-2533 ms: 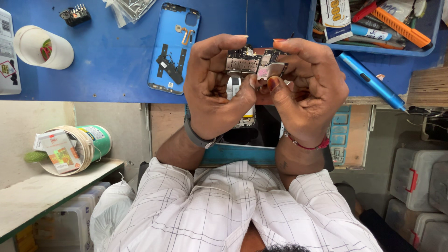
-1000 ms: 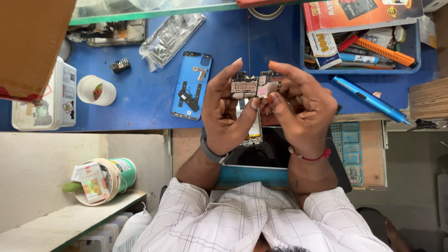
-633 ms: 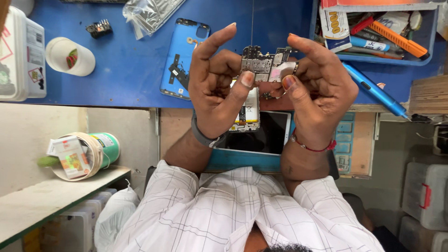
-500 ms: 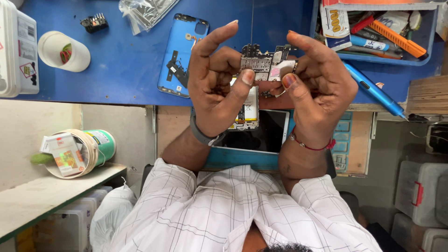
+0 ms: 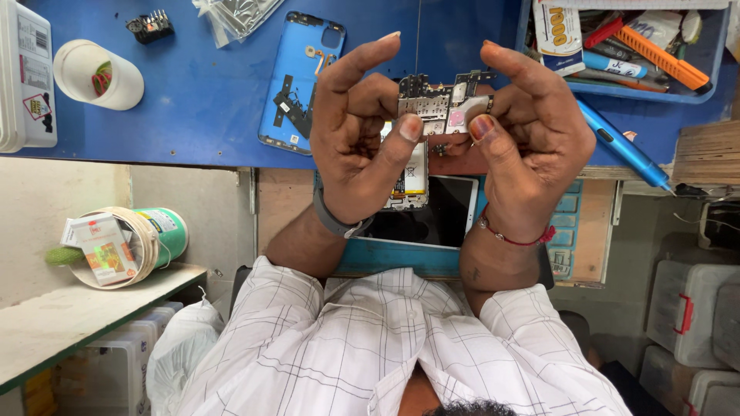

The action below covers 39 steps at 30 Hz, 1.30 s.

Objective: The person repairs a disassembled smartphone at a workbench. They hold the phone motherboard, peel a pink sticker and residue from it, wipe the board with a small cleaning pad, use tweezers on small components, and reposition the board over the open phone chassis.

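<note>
both hands are gripping a small silver-and-black phone circuit board [image 5: 443, 104] above the blue tabletop [image 5: 193, 108].

the left hand [image 5: 358, 139] and right hand [image 5: 528, 142] are pinching its ends with thumbs on its face; since half a second ago, both forefingers are staying raised and the hold is unchanged, beside the blue plastic phone back cover [image 5: 302, 81].

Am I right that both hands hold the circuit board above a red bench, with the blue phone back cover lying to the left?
Not quite: the bench is blue, not red. The head view shows both hands, left and right, holding the circuit board above it, the cover lying to the left.
</note>
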Motion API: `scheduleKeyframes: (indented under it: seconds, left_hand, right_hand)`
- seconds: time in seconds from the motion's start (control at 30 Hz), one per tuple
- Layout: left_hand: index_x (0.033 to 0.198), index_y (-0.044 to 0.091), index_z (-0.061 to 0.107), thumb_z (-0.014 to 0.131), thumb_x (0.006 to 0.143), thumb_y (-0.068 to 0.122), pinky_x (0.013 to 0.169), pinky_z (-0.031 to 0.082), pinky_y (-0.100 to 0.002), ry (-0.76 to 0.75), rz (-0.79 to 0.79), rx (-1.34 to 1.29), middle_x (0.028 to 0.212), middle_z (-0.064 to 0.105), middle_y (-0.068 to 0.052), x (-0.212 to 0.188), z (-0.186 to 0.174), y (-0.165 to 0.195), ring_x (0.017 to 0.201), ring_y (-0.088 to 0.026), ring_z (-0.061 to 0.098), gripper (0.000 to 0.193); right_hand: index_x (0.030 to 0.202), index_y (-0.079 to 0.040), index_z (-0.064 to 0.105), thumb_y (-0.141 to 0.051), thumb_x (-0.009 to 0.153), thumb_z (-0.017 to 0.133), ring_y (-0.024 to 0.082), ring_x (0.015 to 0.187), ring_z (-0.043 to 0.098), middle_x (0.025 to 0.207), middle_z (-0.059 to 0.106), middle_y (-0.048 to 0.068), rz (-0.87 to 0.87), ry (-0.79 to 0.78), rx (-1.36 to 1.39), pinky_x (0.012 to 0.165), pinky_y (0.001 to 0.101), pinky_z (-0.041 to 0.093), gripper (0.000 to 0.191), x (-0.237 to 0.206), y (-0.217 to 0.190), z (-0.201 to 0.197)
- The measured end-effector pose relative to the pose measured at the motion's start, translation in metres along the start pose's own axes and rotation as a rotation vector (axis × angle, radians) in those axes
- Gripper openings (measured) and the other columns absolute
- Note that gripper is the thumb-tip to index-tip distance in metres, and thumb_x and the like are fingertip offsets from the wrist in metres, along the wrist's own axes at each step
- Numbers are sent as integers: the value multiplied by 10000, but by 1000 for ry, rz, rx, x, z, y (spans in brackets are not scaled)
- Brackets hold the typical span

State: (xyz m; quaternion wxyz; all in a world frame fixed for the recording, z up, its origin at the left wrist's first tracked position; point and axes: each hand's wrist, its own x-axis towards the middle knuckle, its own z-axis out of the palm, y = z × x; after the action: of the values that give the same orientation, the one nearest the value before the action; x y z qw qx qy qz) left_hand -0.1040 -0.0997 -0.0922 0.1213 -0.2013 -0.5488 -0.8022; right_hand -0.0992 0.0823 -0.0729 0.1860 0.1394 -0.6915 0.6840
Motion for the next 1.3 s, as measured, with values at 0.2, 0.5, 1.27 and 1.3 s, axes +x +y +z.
scheduleKeyframes:
  seconds: [0.2,0.5,1.27,1.3]
  left_hand:
    - [1509,32,360,624,1106,0,717,493,-161,-8,37,14,999,683,-79,0,1,1,839,-54,642,483]
    - [1469,42,390,663,1097,-57,697,466,-155,35,108,58,954,658,-64,-6,4,-8,806,-46,607,472]
    - [1462,-31,424,612,1066,-26,694,578,-267,149,-51,-384,916,656,-90,10,-3,-3,720,-101,625,439]
    - [1451,-30,418,610,1055,-23,708,587,-284,150,-83,-402,927,657,-93,11,-3,-2,732,-109,630,440]
  right_hand:
    - [1372,86,644,-19,986,734,54,614,574,788,652,54,9,18,11,611,154,434,411,0,-1,2]
    - [1277,132,633,24,1057,707,114,808,693,984,747,179,68,31,88,723,172,525,255,-6,-3,3]
    - [916,-28,662,-368,1054,680,89,502,541,694,647,76,-234,127,337,444,223,354,367,-17,-3,1]
    - [961,-12,650,-352,1069,682,84,523,547,729,655,88,-213,122,268,459,210,360,358,-14,-4,3]
